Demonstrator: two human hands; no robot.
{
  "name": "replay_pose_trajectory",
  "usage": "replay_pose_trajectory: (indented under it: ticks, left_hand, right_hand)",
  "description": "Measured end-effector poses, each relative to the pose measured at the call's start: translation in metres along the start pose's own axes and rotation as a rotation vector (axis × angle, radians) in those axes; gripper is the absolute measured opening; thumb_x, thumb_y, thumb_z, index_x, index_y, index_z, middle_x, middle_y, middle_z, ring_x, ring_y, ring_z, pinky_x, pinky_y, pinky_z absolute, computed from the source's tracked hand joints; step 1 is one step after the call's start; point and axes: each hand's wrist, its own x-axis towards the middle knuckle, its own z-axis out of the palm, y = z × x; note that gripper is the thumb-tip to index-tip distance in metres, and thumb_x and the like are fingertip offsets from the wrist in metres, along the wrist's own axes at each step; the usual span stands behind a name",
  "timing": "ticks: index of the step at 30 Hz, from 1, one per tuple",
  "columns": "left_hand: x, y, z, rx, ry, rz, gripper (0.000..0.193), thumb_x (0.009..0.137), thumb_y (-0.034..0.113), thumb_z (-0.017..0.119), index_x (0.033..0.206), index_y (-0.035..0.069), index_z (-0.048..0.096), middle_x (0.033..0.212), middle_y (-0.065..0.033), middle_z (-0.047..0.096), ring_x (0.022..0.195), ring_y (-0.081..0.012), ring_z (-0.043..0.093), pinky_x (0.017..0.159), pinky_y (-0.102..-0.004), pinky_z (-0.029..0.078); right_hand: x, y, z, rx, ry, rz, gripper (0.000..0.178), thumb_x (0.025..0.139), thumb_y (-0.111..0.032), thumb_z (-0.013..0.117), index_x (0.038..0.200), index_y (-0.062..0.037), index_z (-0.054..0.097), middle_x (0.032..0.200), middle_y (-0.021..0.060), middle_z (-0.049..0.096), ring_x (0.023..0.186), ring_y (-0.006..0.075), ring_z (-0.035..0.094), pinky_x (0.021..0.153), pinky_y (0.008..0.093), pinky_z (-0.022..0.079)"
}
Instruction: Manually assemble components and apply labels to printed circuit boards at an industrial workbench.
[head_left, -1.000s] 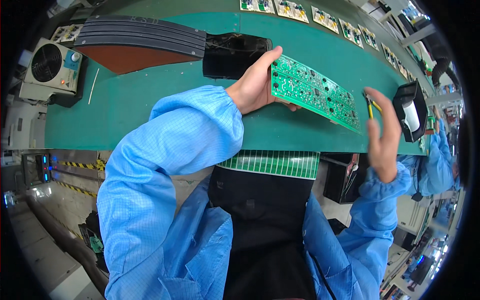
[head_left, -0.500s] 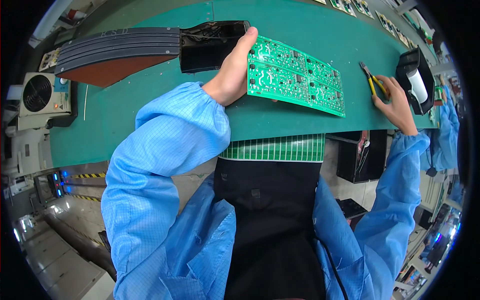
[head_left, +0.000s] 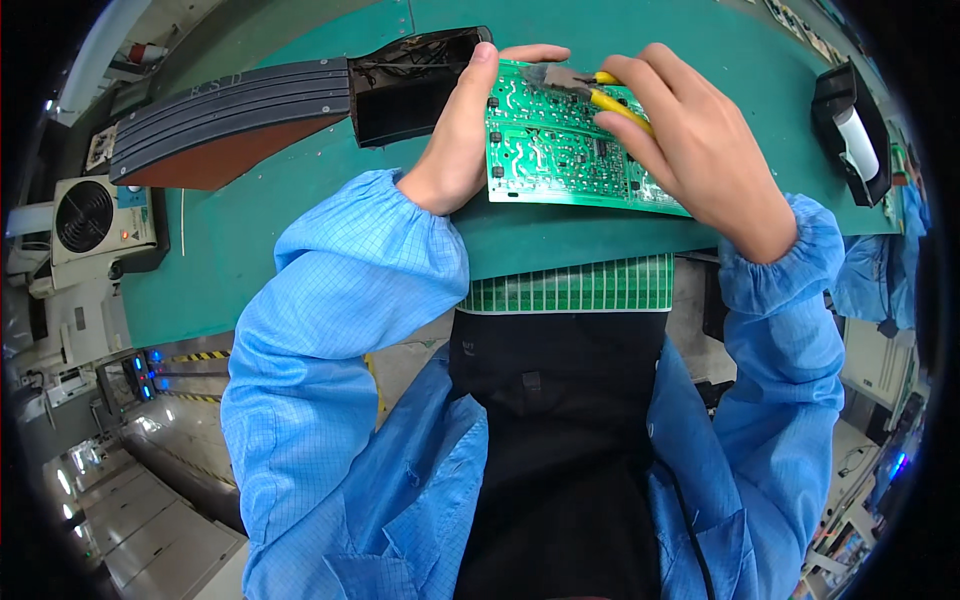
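A green printed circuit board [head_left: 545, 160] is held over the desk [head_left: 225, 265], its left end gripped in the left hand [head_left: 456, 138]. The right hand [head_left: 702, 150] is wrapped around yellow-handled cutting pliers [head_left: 606, 100], their metal head over the board's upper part. Farther right stands a black bin [head_left: 832, 112].

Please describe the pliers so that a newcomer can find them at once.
Look over the green table to the circuit board in the left hand. Over this board's upper part, the right hand grips the pliers, jaws pointing left. Their yellow handles set them apart from the green board.
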Motion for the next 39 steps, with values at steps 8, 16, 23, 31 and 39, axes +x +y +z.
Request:
replay_pose_trajectory:
  ticks: [8, 16, 23, 31, 39]
  left_hand:
    - [-0.002, -0.001, -0.004, 0.029, -0.063, 0.003, 0.066, 0.112, 0.052, 0.023, 0.141, 0.001, 0.054, 0.126, -0.0173, 0.067, 0.112, -0.0220, 0.067, 0.099, -0.0351, 0.055]
    - [-0.001, -0.002, -0.008, 0.075, -0.055, 0.004, 0.067, 0.112, 0.053, 0.023, 0.144, 0.002, 0.053, 0.126, -0.0170, 0.067, 0.113, -0.0218, 0.067, 0.100, -0.0346, 0.054]
    - [-0.002, 0.000, -0.008, 0.049, -0.061, -0.012, 0.064, 0.112, 0.052, 0.025, 0.145, 0.003, 0.051, 0.129, -0.0166, 0.066, 0.114, -0.0220, 0.067, 0.101, -0.0349, 0.054]
    - [0.001, -0.003, -0.009, 0.086, -0.083, 0.019, 0.062, 0.112, 0.051, 0.025, 0.144, 0.004, 0.051, 0.124, -0.0161, 0.067, 0.113, -0.0221, 0.067, 0.099, -0.0363, 0.055]
    - [0.003, 0.006, -0.002, -0.020, 0.061, -0.187, 0.064, 0.111, 0.051, 0.032, 0.139, -0.003, 0.052, 0.127, -0.0176, 0.067, 0.113, -0.0250, 0.068, 0.100, -0.0387, 0.054]
  right_hand:
    - [0.005, -0.001, 0.002, -0.078, -0.054, 0.018, 0.031, 0.097, -0.023, 0.067, 0.119, -0.0026, 0.060, 0.098, 0.0136, 0.056, 0.082, 0.0337, 0.062, 0.071, 0.0442, 0.051]
    - [0.010, 0.003, 0.009, -0.178, -0.033, -0.022, 0.027, 0.097, -0.031, 0.068, 0.109, -0.0075, 0.061, 0.086, 0.0098, 0.055, 0.074, 0.0299, 0.062, 0.062, 0.0426, 0.050]
    - [0.018, -0.001, 0.003, -0.216, -0.067, -0.084, 0.027, 0.099, -0.034, 0.066, 0.106, -0.0090, 0.061, 0.082, 0.0089, 0.054, 0.069, 0.0284, 0.062, 0.059, 0.0418, 0.049]
    - [0.023, -0.005, -0.010, -0.373, -0.206, -0.087, 0.031, 0.092, -0.031, 0.074, 0.099, -0.0035, 0.062, 0.081, 0.0081, 0.059, 0.065, 0.0191, 0.064, 0.052, 0.0329, 0.053]
    - [-0.013, 0.071, -0.005, -0.521, 0.140, 0.055, 0.029, 0.099, -0.037, 0.065, 0.108, -0.0097, 0.062, 0.087, 0.0084, 0.061, 0.072, 0.0302, 0.064, 0.059, 0.0410, 0.051]
